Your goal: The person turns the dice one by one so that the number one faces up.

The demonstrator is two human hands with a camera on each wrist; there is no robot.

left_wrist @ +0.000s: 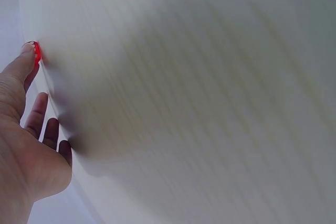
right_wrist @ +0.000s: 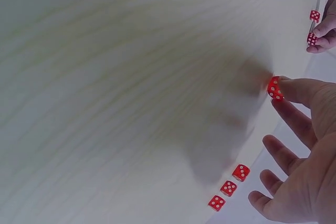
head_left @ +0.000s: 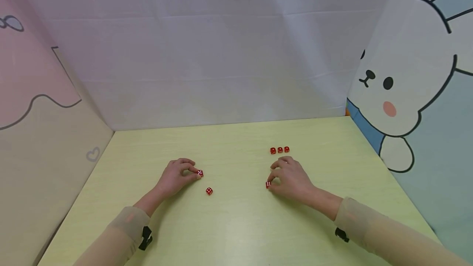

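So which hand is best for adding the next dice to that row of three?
Probably the right hand: it pinches one die and is close to the row of three dice. The left hand pinches another die, but it's farther away.

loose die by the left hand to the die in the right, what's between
Just bare tabletop lies between the loose die and the pinched die in the right hand, as the head view shows.
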